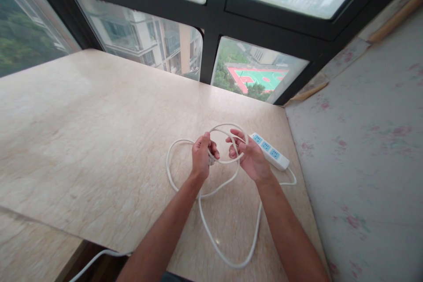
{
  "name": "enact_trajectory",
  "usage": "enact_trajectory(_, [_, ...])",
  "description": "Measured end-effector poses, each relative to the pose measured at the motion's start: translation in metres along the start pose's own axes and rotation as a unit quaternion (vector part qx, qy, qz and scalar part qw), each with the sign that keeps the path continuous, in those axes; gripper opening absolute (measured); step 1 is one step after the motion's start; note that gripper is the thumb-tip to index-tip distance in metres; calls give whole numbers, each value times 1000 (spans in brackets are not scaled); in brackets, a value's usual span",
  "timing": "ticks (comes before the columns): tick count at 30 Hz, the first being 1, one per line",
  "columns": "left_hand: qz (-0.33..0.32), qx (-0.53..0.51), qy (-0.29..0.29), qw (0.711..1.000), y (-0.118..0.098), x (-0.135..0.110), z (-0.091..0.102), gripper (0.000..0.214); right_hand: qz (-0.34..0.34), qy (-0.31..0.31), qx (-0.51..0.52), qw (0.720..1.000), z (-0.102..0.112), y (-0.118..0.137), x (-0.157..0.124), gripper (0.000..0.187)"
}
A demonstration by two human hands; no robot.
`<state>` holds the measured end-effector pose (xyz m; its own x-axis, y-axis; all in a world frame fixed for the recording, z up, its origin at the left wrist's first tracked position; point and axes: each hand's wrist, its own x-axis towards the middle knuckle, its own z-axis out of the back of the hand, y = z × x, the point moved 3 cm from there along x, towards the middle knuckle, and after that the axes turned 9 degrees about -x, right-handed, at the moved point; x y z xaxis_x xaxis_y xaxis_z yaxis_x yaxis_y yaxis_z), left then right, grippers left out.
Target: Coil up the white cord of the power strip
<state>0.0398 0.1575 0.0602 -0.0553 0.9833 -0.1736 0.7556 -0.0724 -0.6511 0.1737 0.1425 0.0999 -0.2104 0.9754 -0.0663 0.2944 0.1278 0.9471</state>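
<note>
A white power cord (228, 264) lies in loose loops on the stone sill, with a small coil of it raised between my hands. My left hand (202, 155) is closed round the left side of this coil, and a whitish piece, perhaps the plug, shows partly beneath its fingers. On the coil's right side, my right hand (250, 155) has its fingers curled about the cord, with the fingertips apart from the thumb. Just beyond that hand sits the white power strip (280, 161) with blue sockets, its near-left end partly hidden behind the hand.
The pale marble sill (109, 141) spreads wide to the left. Dark window frames (211, 22) close off the far side, and a flowered wall (363, 163) borders the right. Another stretch of white cable (99, 255) crosses a dark gap at the lower left.
</note>
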Motion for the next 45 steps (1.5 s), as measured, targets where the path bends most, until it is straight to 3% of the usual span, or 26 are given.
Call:
enact_trajectory(4, [0,-65,-37,997,-5,-1,0,45,-8,33,38,999,-10,-10,0,56])
enact_trajectory(9, [-34,-108,-61,992,-19,2,6,46,-56,66,44,995,-12,-28,0,49])
enact_trajectory(15, [-75,-166,-91,979,-41,5,9,41,-198,150,-25,968,-16,-60,-21,39])
enact_trajectory(19, [-94,-169,-122,974,-52,-16,19,37,-220,181,-100,953,-24,-69,-40,35])
enact_trajectory(22, [-101,-146,-169,969,-54,-42,36,33,-184,134,-141,963,-30,-65,-48,35])
enact_trajectory(27, [-112,-193,-230,947,-54,-80,53,23,-85,-27,-90,992,-45,-48,-52,36])
enact_trajectory(31, [-100,-235,-183,949,-55,-98,42,20,-36,-98,-10,994,-62,-40,-53,32])
enact_trajectory(37, [-83,-278,-134,948,-56,-112,49,18,-53,-96,-6,994,-72,-41,-68,32])
enact_trajectory(39, [-76,-292,-135,944,-55,-112,58,17,-55,-91,-45,993,-71,-48,-78,39])
enact_trajectory(42, [-68,-303,-136,941,-51,-113,68,16,-76,-101,-147,981,-66,-66,-96,66])
enact_trajectory(45, [-66,-300,-133,942,-50,-117,76,15,-97,-134,-294,941,-61,-86,-119,93])
